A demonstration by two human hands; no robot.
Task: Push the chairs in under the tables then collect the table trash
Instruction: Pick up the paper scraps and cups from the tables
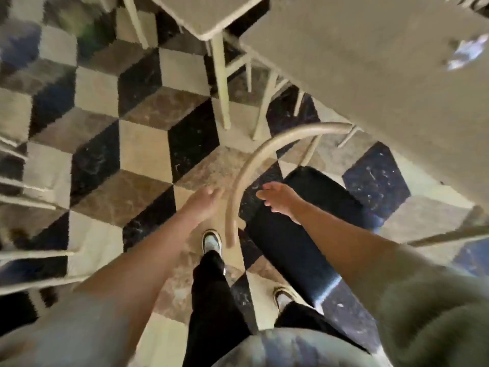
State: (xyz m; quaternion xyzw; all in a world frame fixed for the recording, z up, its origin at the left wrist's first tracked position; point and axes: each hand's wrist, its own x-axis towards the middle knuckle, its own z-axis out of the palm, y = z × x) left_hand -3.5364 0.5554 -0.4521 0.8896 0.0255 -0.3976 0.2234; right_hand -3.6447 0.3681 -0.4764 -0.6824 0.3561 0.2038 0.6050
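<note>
A chair with a curved beige back rail [260, 152] and a black seat [299, 223] stands in front of me, its far side tucked under the beige table [370, 83] at the right. My left hand [205, 200] hovers just left of the back rail, fingers apart, holding nothing. My right hand [277, 198] hangs over the seat just right of the rail, fingers loosely spread, also holding nothing. Neither hand touches the rail. A crumpled white piece of trash [467, 53] lies on the table near the right edge, blurred.
A second beige table [209, 19] with pale legs stands at the top centre. Pale chair rails [34, 255] show at the left edge, another [449, 234] at the right. The floor is a black, brown and cream cube-pattern tile [137, 144]. My shoes [211, 241] stand below.
</note>
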